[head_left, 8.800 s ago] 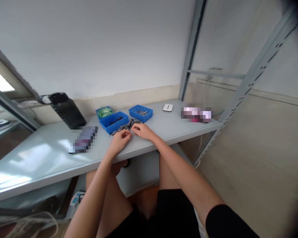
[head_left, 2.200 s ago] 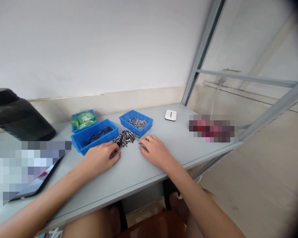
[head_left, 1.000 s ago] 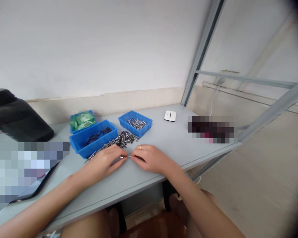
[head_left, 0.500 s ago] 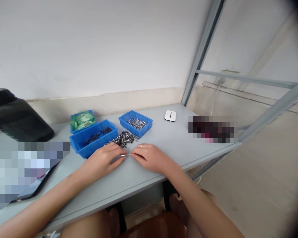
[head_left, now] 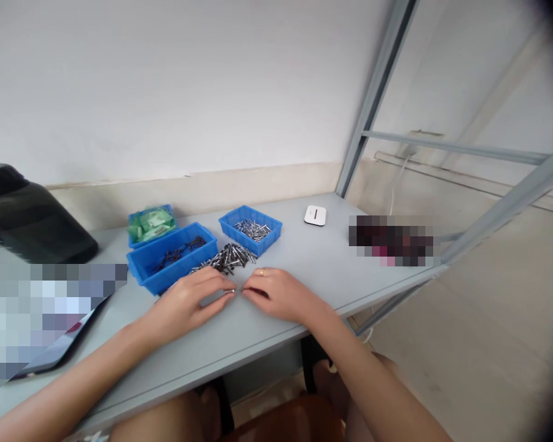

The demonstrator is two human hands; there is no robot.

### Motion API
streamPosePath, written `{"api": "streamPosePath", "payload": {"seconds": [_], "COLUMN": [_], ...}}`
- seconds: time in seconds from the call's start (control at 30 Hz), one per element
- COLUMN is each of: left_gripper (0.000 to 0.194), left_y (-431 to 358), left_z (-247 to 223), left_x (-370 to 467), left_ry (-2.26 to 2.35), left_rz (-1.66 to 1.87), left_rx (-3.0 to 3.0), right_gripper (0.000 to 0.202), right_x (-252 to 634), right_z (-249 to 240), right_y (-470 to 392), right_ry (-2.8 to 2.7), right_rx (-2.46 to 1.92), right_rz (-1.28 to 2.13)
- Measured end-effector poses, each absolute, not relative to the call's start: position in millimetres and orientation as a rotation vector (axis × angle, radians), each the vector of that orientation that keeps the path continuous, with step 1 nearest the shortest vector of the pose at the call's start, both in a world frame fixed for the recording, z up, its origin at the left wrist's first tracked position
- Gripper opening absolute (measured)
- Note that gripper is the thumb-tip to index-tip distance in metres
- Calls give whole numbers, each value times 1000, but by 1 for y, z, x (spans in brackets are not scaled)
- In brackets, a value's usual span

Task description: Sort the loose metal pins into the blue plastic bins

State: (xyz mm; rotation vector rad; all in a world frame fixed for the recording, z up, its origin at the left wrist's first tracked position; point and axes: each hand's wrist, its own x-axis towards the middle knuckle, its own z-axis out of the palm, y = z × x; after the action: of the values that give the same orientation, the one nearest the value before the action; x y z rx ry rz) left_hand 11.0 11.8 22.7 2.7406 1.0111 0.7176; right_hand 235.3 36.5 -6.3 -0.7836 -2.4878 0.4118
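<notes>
Near the front of the desk, my left hand [head_left: 196, 298] pinches a small silver metal pin [head_left: 229, 291] between thumb and fingertips. My right hand [head_left: 276, 294], with a ring on one finger, is closed in a pinch just right of it. Something tiny and dark may be at its fingertips, too small to make out. A narrow gap separates the two hands. Behind them lies a loose pile of silver and black pins [head_left: 230, 258]. One blue bin [head_left: 150, 279] holds dark pieces; a smaller blue tray [head_left: 270, 242] holds silver pins [head_left: 253, 230].
A third blue bin [head_left: 136, 241] holds a green plastic bag [head_left: 154, 224]. A dark bottle [head_left: 41, 215] stands at left, above a blurred flat device [head_left: 69, 350]. A white square box [head_left: 315, 215] and a pixelated object [head_left: 391, 239] lie right, by the metal frame [head_left: 373, 92].
The thin pin spanned both hands' fingertips before. Now the fingertips are apart, with the silver pin in the left. Bins and pile look the same.
</notes>
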Motion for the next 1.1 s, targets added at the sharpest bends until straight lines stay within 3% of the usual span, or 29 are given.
{"api": "streamPosePath", "payload": {"seconds": [0.4, 1.1], "left_gripper": [15, 15], "left_y": [14, 9], "left_z": [20, 23], "left_x": [10, 10], "left_ry": [1007, 1147], "left_rz": [750, 666], "left_rx": [2746, 2588], "right_gripper": [32, 18], "right_x": [236, 236], "right_z": [-3, -5], "right_y": [36, 37], "right_ry": [-2469, -2450], "right_rx": [-798, -835], "right_rz": [438, 486]}}
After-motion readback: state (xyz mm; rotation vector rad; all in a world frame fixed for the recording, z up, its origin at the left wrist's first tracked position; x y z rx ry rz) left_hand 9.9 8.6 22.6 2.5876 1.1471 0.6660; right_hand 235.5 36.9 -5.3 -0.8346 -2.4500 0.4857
